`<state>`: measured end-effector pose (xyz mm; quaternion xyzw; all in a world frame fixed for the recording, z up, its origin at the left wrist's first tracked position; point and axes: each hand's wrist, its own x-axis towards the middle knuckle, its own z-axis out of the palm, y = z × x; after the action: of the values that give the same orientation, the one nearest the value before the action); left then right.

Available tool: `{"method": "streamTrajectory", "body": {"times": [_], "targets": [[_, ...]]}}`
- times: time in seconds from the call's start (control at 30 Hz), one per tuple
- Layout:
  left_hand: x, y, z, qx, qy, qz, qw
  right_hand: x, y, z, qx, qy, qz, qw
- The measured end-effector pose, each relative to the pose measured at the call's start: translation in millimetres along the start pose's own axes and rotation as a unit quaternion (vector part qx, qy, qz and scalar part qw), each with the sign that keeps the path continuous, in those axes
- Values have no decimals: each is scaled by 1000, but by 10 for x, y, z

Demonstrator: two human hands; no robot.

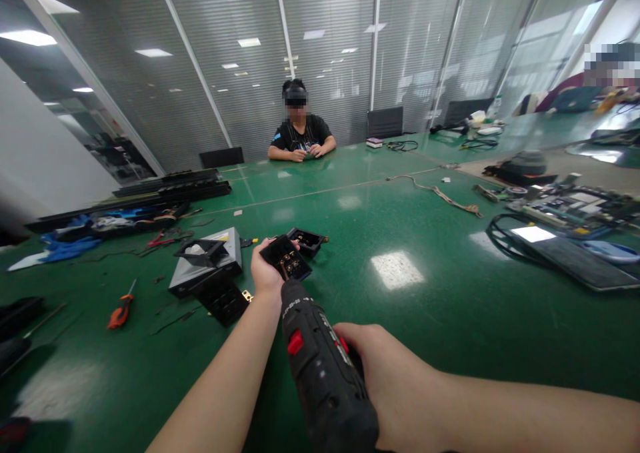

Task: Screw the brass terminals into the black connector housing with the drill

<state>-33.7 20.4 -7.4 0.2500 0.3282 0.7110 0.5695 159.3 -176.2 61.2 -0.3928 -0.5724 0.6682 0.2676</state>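
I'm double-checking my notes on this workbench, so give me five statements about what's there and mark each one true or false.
1. The right hand holds a power drill. True.
2. The left hand holds an orange screwdriver. False: it holds a black part, and the screwdriver lies on the table.
3. The power drill points toward the black part. True.
4. The table is white. False: it is green.
5. A person is across the table. True.

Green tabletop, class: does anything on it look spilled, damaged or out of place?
A long beige cord snakes loosely right of centre, apart from the black power drill, so looks stray. No spill shows.
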Motion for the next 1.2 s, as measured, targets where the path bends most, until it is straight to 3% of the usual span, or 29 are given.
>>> {"method": "streamTrajectory", "body": {"times": [0.3, 0.7, 1.2], "targets": [[-52, 14, 66, 3, 16, -1, 1000, -8, 6, -3, 17, -7, -1, 1000], [62, -18, -62, 14, -6, 3, 1000, 8, -35, 2, 16, -2, 13, 1000], [28, -5, -31, 6, 2, 0, 1000, 1, 22, -6, -4, -4, -12, 1000]]}}
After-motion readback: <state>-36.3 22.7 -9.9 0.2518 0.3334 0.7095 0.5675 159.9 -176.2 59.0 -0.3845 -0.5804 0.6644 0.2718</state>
